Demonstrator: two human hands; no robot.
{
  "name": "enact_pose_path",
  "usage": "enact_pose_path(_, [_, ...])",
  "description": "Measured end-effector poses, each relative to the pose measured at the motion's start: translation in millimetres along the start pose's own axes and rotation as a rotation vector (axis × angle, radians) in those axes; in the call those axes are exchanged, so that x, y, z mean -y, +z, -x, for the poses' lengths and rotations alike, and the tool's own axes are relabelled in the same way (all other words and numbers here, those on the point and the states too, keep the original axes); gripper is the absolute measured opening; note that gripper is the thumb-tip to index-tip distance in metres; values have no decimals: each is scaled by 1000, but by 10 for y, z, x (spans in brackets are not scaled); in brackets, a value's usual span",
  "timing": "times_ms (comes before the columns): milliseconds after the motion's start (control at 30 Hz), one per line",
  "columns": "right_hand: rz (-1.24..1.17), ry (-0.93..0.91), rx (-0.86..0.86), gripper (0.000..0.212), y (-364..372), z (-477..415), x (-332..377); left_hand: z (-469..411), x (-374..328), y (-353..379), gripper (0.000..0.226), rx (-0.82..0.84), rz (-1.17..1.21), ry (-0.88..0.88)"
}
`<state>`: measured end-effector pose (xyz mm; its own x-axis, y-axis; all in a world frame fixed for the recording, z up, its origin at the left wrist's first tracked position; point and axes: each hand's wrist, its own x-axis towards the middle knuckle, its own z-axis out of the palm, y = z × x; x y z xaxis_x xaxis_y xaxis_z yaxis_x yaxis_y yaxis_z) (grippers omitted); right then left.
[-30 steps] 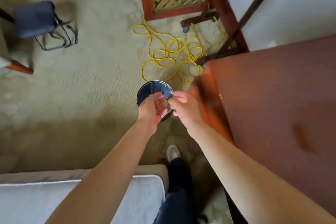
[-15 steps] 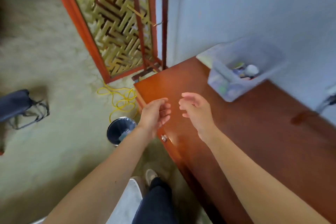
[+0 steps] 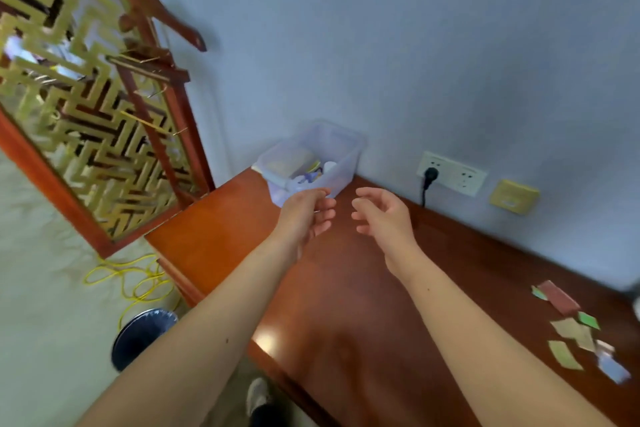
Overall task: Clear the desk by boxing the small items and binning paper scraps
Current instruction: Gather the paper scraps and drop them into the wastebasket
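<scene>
I see the left hand (image 3: 306, 215) and right hand (image 3: 384, 215) loose-fingered and empty above the desk (image 3: 225, 229). The clear box (image 3: 343, 166) sits just beyond the left one (small items inside). The paper scraps (image 3: 568, 328) lie well off to the right.

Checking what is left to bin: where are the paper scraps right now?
Head view: the paper scraps lie scattered on the desk at the frame's right edge, well right of the right hand.

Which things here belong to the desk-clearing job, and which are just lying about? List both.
Job: desk; box; paper scraps; bin.
Lying about: yellow cable; wall socket; lattice screen.
</scene>
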<state>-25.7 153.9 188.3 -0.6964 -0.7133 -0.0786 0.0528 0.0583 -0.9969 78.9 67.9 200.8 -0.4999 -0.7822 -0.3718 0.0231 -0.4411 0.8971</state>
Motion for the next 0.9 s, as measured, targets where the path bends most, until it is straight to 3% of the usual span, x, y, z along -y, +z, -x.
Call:
enact_pose_path(333, [-33, 23, -216, 16, -1003, -3, 41, -101, 179, 1003, 19, 246, -143, -12])
enact_pose_path(900, [-65, 188, -823, 18, -2184, 572, -451, -252, 1039, 2331, 13, 678, -386, -257])
